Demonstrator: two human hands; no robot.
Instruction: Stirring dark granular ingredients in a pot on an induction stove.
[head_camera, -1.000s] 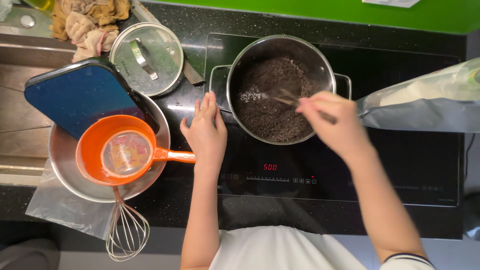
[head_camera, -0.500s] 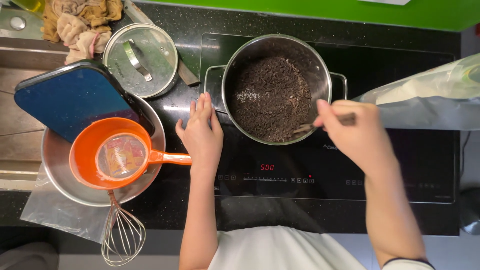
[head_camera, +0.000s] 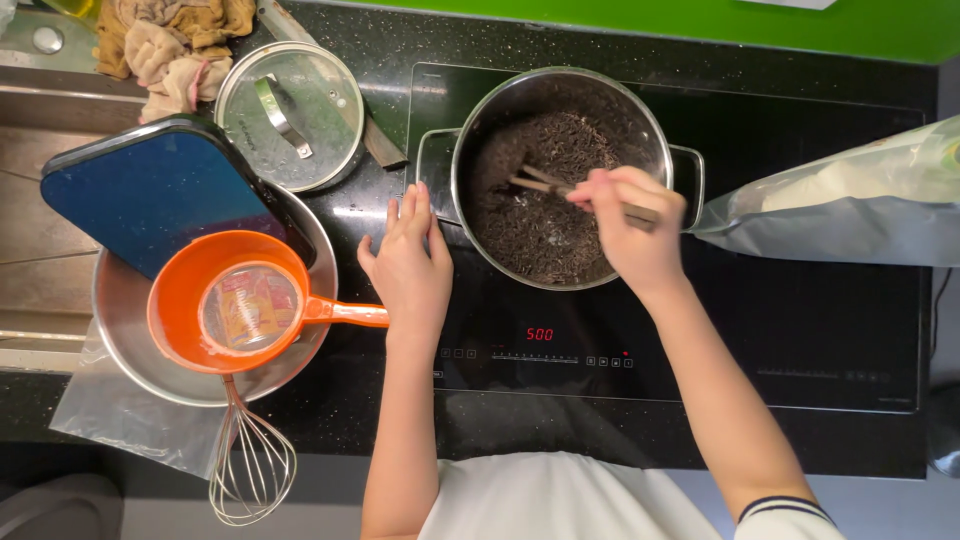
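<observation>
A steel pot full of dark, fine-grained food stands on a black induction hob. My right hand is over the pot's right side, closed on a pair of wooden chopsticks whose tips reach left into the food. My left hand lies flat with fingers together on the hob, just left of the pot, its fingertips next to the pot's left handle.
Left of the hob sits a steel bowl holding an orange strainer with a small cup inside, a blue board, a wire whisk and a glass lid. A plastic bag lies at the right. A cloth is near the sink.
My right hand has swung the chopsticks from the pot's right rim back over the food toward the left. My left hand has stayed in place by the pot's handle.
</observation>
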